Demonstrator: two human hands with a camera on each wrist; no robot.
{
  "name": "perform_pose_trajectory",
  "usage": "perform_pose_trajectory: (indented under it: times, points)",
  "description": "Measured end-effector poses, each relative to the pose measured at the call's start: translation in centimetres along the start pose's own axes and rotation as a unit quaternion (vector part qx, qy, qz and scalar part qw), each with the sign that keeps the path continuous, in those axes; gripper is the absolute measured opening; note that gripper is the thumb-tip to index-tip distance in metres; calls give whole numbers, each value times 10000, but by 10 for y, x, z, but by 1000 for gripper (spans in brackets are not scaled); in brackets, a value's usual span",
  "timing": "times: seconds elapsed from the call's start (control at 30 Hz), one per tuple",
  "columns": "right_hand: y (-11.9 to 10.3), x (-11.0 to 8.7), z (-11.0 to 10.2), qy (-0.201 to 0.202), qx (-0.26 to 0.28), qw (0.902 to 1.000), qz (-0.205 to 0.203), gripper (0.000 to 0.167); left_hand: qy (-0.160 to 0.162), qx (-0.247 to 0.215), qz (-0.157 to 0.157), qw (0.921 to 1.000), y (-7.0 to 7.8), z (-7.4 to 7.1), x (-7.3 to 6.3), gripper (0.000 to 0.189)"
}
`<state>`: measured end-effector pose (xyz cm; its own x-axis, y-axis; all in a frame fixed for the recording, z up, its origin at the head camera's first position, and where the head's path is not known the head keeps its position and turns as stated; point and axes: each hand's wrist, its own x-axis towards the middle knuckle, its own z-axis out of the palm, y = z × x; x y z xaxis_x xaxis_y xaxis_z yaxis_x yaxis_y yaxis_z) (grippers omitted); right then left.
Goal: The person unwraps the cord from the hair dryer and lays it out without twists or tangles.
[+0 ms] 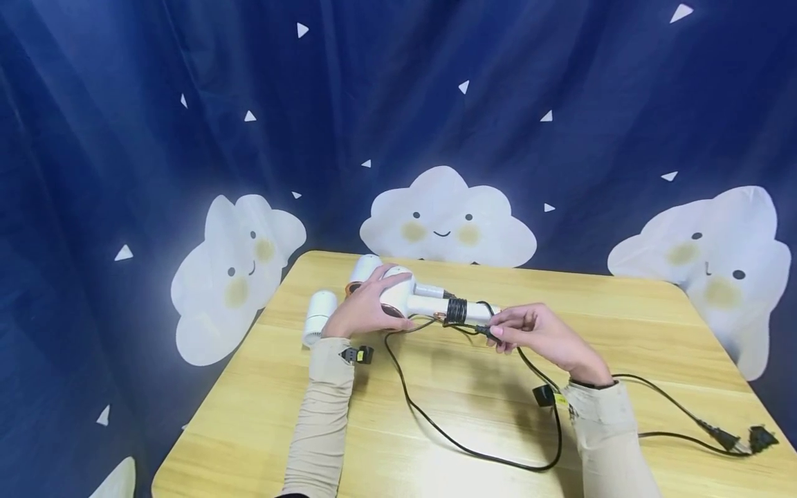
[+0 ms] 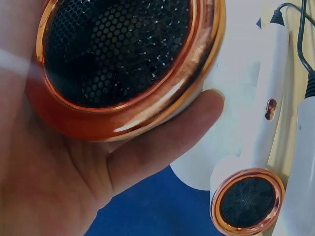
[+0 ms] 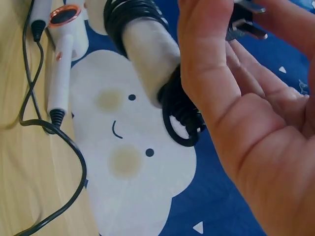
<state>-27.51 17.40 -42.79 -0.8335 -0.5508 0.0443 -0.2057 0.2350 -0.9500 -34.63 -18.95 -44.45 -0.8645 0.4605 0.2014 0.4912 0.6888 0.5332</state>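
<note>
A white hair dryer [image 1: 428, 306] with a copper-coloured rim [image 2: 162, 114] is held above the table. My left hand [image 1: 361, 310] grips it round the head, thumb along the rim's underside. Black cord [image 1: 457, 310] is wound in tight coils round its handle, seen close up in the right wrist view. At the handle's end, my right hand [image 1: 544, 337] pinches the cord's black plug [image 1: 485, 331] between thumb and fingers. The plug's metal prongs [image 3: 250, 22] show beside the fingers in the right wrist view.
Two more white hair dryers lie on the wooden table [image 1: 280, 429], one behind [image 1: 366, 265] the held dryer and one [image 1: 320, 306] left of it. A loose black cord [image 1: 463, 451] loops across the front. Two plugs [image 1: 725, 438] lie at the right edge.
</note>
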Motion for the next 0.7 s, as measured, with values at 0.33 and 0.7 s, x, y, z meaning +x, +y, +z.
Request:
perform_pose_trajectory:
  times: [0.33,0.7]
  points:
    - [16,9,9,-994,96,9947,254,39,-38,13,-196,9998,-2,-7,-3,97]
    - [31,15,13,-1382,523,9880,447,44,102,-304,-155,9994,-4,-16,-8,97]
